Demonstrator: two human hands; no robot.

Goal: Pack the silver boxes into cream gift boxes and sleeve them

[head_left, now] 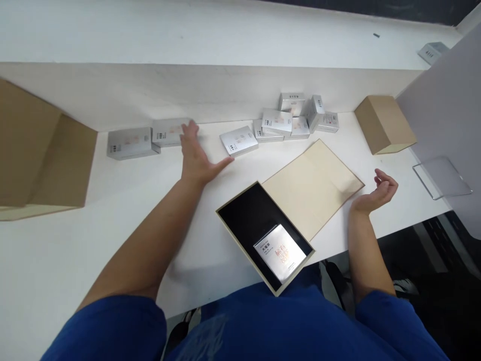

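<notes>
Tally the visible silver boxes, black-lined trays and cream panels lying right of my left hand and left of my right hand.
Silver boxes: 8
Black-lined tray: 1
Cream panel: 1
Total: 10

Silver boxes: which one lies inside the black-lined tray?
The silver box lowest in the picture: it alone lies in the black-lined tray, while the other silver boxes sit outside it.
</notes>
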